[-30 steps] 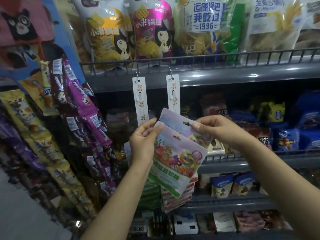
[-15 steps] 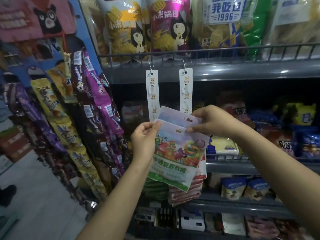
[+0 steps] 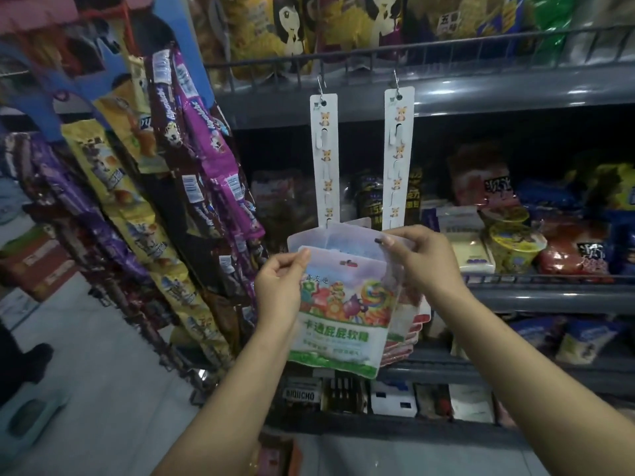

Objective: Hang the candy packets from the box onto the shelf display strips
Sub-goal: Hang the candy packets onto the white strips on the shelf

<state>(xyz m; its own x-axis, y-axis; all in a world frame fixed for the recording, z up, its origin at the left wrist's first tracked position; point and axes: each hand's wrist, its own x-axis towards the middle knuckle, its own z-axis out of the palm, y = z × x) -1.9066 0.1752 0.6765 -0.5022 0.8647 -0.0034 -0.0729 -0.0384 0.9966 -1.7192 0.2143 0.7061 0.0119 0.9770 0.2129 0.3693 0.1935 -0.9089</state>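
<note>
Both hands (image 3: 347, 273) pinch candy packets (image 3: 338, 310) below two display strips (image 3: 324, 159).

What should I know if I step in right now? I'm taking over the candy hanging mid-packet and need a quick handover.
Left hand: pinches the top left corner of the front candy packet.
Right hand: pinches the top edge of the packet behind, near its hang hole.
Both packets sit just below the two display strips: left strip, right strip, which hang from hooks on the shelf rail.
Done: more packets already hang lower down, behind the held ones.
Left: hook the held packets on. The upper tabs of both strips look free. The box is out of view.
</note>
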